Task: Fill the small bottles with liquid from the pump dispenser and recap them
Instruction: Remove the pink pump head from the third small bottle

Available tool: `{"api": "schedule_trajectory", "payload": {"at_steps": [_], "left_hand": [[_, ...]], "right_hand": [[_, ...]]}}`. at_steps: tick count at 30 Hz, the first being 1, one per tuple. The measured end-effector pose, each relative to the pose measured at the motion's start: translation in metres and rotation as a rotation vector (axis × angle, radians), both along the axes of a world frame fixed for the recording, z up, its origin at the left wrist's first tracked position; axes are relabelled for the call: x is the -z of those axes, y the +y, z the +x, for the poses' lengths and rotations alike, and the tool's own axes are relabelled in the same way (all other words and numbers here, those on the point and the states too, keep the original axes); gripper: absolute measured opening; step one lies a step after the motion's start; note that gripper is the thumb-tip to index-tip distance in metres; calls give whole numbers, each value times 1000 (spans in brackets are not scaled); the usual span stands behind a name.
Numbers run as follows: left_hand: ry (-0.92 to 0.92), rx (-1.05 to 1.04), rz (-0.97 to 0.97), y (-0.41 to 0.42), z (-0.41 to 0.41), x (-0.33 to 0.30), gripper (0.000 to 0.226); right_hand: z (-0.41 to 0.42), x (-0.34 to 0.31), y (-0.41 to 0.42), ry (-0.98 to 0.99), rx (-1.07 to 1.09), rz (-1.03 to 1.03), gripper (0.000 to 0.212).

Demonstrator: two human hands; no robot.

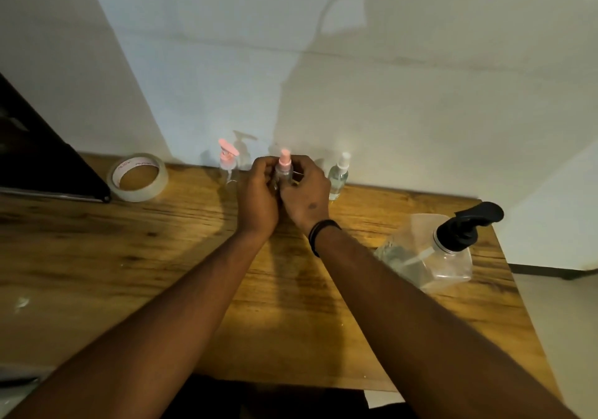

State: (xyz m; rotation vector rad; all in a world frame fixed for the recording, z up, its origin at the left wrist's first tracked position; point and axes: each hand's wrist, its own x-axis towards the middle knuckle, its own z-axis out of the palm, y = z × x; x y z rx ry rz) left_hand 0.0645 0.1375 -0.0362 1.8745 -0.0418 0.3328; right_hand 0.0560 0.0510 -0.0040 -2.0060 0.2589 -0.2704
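A small clear bottle with a pink spray top (284, 169) stands near the wall at the back of the wooden table (161, 257). My left hand (259, 192) and my right hand (305, 192) both curl around it, one on each side; its lower body is hidden by my fingers. To its left stands a small clear bottle with a pink pump top (228, 166). To its right stands a small clear bottle with a white spray top (339, 176). The large clear pump dispenser with a black pump head (453, 250) sits at the right of the table.
A roll of clear tape (138, 176) lies at the back left. A dark flat object (42, 160) rests at the far left edge. The white wall runs along the table's back; the table's right edge drops to the floor.
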Motion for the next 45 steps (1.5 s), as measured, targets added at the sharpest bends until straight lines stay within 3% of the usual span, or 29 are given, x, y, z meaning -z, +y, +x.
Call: {"api": "schedule_trajectory", "payload": {"at_steps": [4,7,10,14,18,21,25,27,31,35,40,45], "left_hand": [[32,-42,27,24,-20,4,36],[53,-276,-81,51,-39,2,29],[63,-390,-116,73,-42,-1,34],[51,-360,-21,87,-28,-3,46],[92,-209,-118,83,-9,-8,57],[61,-227,-65,81,5,-2,34],[42,-209,-37,81,16,5,41],[53,-185,-83,80,16,5,23],[-12,-208,-4,82,15,6,23],[0,-176,-44,85,3,9,28],[-28,-174,-32,85,-33,-10,48],[-98,-175,-18,78,-73,-51,34]], "right_hand": [[-17,-7,7,-23,25,-24,54],[-39,-10,20,-208,107,-19,44],[-49,-15,43,-271,49,7,36],[-36,-22,72,-154,-53,17,47],[-12,-15,80,-51,-62,-14,56],[2,-8,84,-49,-39,-52,49],[16,-1,86,-26,-49,-93,34],[19,3,87,-13,-57,-93,31],[19,6,87,-25,-50,-85,25],[10,6,86,-25,-61,-85,24],[-24,-7,84,1,-59,-60,22],[-65,-57,72,-47,-63,-36,23]]}}
